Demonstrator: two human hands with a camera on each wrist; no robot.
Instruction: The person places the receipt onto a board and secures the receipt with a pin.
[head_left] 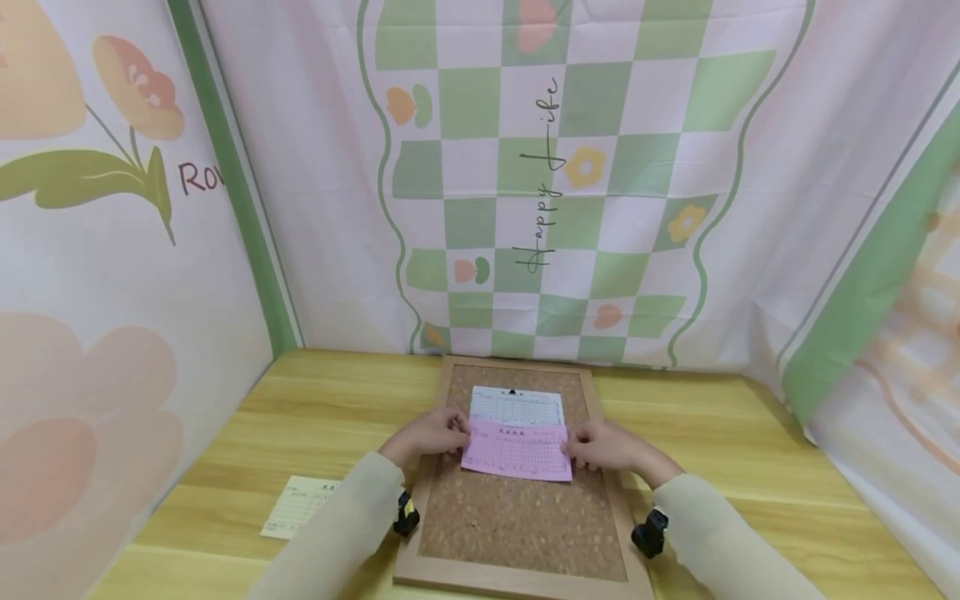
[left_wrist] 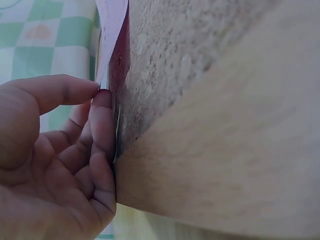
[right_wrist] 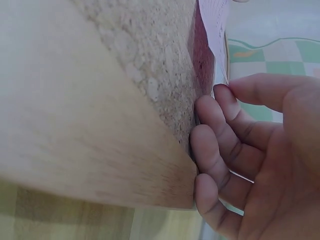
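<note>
A pink printed form [head_left: 516, 454] is stretched between both hands over a cork board [head_left: 517, 525]. My left hand [head_left: 438, 432] pinches its left edge between thumb and forefinger, and the pinch shows close up in the left wrist view [left_wrist: 65, 145]. At the opposite edge, my right hand [head_left: 600, 444] pinches the paper the same way, its other fingers resting along the board's wooden frame [right_wrist: 100, 150]. Just behind the pink sheet lies a pale blue form [head_left: 517, 406], its lower part overlapped by the pink one. A small black pin or clip [head_left: 512, 392] sits at its top edge.
A pale yellow form [head_left: 296, 504] lies on the wooden table [head_left: 225, 450] left of the board, partly hidden by the left sleeve. Behind the table hangs a checked curtain [head_left: 555, 208]; printed fabric also closes off both sides. Dark wrist cameras [head_left: 649, 533] are worn at the cuffs.
</note>
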